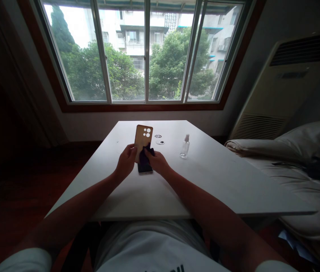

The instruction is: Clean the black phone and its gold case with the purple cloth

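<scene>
A yellowish, see-through phone case (141, 139) with round camera holes at its top stands raised above the table, and my left hand (127, 158) is closed on its left edge. My right hand (157, 161) pinches a dark purple cloth (145, 156), which lies against the lower part of the case. Below the case a dark phone (145, 169) rests on the table, its upper part hidden behind the case and cloth.
On the white table (211, 185), a clear spray bottle (185, 146) stands to the right. Two small flat round items (160, 142) lie beyond my right hand. A pale sofa (296, 181) is at the right, and a window (145, 56) is ahead.
</scene>
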Tool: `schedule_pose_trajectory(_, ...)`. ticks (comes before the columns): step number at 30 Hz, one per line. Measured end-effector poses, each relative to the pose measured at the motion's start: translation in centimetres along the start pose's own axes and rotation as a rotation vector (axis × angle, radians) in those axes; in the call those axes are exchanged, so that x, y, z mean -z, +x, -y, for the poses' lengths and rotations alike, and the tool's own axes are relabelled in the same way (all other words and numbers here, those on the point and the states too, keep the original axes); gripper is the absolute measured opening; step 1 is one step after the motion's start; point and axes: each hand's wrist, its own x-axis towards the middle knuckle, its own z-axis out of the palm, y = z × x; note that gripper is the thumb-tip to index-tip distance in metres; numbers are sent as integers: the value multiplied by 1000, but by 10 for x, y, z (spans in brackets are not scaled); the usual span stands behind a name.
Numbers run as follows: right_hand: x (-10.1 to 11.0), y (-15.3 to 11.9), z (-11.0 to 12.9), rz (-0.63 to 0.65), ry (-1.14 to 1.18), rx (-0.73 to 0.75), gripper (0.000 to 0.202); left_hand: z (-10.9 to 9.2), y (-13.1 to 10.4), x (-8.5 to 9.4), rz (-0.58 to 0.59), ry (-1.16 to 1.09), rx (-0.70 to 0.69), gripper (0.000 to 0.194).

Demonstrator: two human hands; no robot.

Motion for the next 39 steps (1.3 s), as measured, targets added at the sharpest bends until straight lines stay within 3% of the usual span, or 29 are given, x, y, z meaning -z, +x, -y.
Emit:
schedule_pose_trajectory(3, 2, 2, 0, -51, -12, 9, 63, 4, 1, 2, 65, 22, 25, 49)
schedule_pose_trajectory(7, 3, 3, -2, -88, -16, 33, 64, 6, 2, 3, 68, 41, 31, 51)
schedule_pose_trajectory(13, 10, 8, -5, -108, 31, -21, 66, 9, 3, -2, 54, -135, 132, 53)
schedule_pose_trajectory(20, 9, 11, -14, 23, 58, -48, 53, 17, 7, 2, 24, -215, 247, 49)
schedule_pose_trajectory(26, 2, 10, -24, 147, 11, -38, 36, 19, 6, 1, 26, -235, 266, 45)
schedule_pose_trajectory(32, 3, 11, -27, 61, 41, 97, 34, 16, 5, 1, 95, -251, 324, 50)
schedule_pose_trajectory(39, 5, 9, -19, -83, 121, 120, 43, 14, 3, -2, 163, -219, 357, 58)
